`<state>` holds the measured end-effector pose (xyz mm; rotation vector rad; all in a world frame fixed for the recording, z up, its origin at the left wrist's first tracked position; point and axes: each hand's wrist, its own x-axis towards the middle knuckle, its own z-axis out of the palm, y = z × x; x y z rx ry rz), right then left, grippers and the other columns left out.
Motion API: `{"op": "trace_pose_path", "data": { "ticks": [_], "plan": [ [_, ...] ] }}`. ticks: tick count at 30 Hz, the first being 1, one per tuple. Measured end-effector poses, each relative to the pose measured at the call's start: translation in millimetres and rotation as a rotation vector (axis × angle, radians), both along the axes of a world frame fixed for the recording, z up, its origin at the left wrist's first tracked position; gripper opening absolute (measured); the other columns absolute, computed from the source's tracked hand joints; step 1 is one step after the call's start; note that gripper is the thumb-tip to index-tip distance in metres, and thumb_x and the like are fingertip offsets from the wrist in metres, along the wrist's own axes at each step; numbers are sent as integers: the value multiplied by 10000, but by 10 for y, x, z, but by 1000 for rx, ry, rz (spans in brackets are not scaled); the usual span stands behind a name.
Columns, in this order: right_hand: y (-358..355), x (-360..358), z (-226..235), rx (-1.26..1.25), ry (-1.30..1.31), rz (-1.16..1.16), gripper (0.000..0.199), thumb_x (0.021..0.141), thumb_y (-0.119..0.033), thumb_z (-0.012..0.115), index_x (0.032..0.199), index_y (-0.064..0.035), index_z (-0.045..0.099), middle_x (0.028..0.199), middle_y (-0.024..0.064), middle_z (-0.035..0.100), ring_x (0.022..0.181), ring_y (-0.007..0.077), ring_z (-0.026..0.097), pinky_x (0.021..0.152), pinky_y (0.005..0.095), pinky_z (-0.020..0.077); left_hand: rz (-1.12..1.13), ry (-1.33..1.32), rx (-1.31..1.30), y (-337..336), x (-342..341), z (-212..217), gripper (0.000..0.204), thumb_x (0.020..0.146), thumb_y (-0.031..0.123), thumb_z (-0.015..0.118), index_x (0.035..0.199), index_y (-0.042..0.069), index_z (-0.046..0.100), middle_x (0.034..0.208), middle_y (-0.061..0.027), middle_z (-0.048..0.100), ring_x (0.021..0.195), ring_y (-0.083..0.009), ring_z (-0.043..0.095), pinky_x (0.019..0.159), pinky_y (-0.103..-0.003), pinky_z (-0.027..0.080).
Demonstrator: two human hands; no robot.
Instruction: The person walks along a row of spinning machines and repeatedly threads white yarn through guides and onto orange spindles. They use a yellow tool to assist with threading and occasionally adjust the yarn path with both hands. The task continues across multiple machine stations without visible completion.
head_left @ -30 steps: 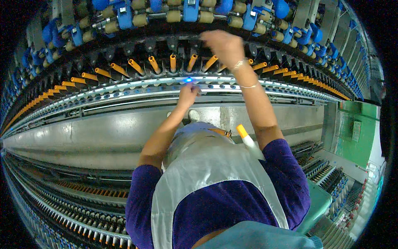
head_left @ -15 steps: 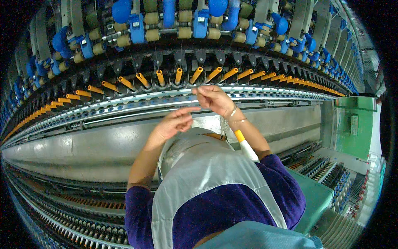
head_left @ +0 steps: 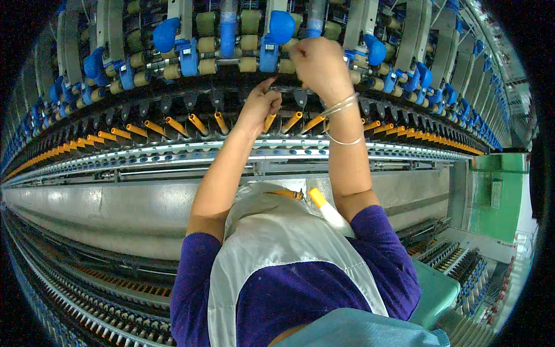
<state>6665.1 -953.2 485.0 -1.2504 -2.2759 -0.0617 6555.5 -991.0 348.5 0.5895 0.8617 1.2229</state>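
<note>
My right hand (head_left: 324, 66) is raised to the drafting rollers of a spinning frame, in front of a beige roller (head_left: 286, 66) and beside a blue lever (head_left: 281, 28). Its thumb and fingers are pinched together; anything between them is too fine to see. Lower and to the left, my left hand (head_left: 262, 109) hovers over the row of orange bobbin tubes (head_left: 293, 121). One finger points up toward the rollers while the others curl loosely, and no object shows in it. A yarn bobbin (head_left: 326, 208), white with a yellow end, sticks out at my apron (head_left: 283, 231).
A metal rail (head_left: 191, 150) runs across below the tubes, with a grey panel (head_left: 144, 205) beneath it. A green machine end (head_left: 497, 194) stands at the right. Behind me are another row of spindles (head_left: 115, 309) and a green box (head_left: 436, 292).
Both hands have risen from the rail. The right is now up at the rollers, and the left has moved above the orange tubes. The view has shifted slightly.
</note>
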Motion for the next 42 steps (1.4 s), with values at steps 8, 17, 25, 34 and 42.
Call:
{"op": "trace_pose_path", "data": {
  "ticks": [8, 17, 25, 34, 42],
  "plan": [
    [122, 161, -32, -22, 30, -99, 214, 785, -220, 563, 785, -44, 684, 645, 161, 611, 584, 305, 610, 565, 391, 482, -310, 96, 89, -540, -68, -106, 661, 784, 5, 471, 1413, 79, 282, 574, 17, 415, 516, -77, 375, 481, -221, 294],
    [-278, -148, 325, -7, -156, -594, 225, 733, -244, 605, 717, -29, 668, 743, 208, 637, 714, 379, 633, 648, 453, 526, -442, 43, 168, -16, -323, 115, 681, 803, 3, 448, 1427, -2, 176, 572, -7, 441, 503, -92, 383, 475, -224, 302],
    [94, -102, -58, -358, 153, -254, 327, 793, -218, 644, 594, 37, 596, 467, 91, 553, 394, 164, 554, 422, 286, 451, -112, 90, -10, -186, -16, -82, 805, 816, -5, 467, 1466, 138, 16, 635, -28, 494, 537, -109, 439, 481, -238, 356],
    [-253, -185, 347, -107, 367, -393, 188, 796, -155, 585, 742, 8, 659, 523, 112, 588, 454, 166, 584, 474, 299, 461, -629, 46, 252, -729, -222, -317, 615, 798, -7, 451, 1394, 69, 318, 552, 0, 452, 484, -84, 400, 466, -220, 329],
    [-1030, -1646, 26, 547, 1311, 508, 441, 958, -305, 441, 628, -15, 481, 436, 36, 395, 343, 75, 315, 336, 205, 224, -250, 225, -79, -2087, -2049, -752, 354, 856, 34, 433, 1187, 48, 558, 600, 44, 381, 529, -75, 336, 498, -211, 291]
  ]
}}
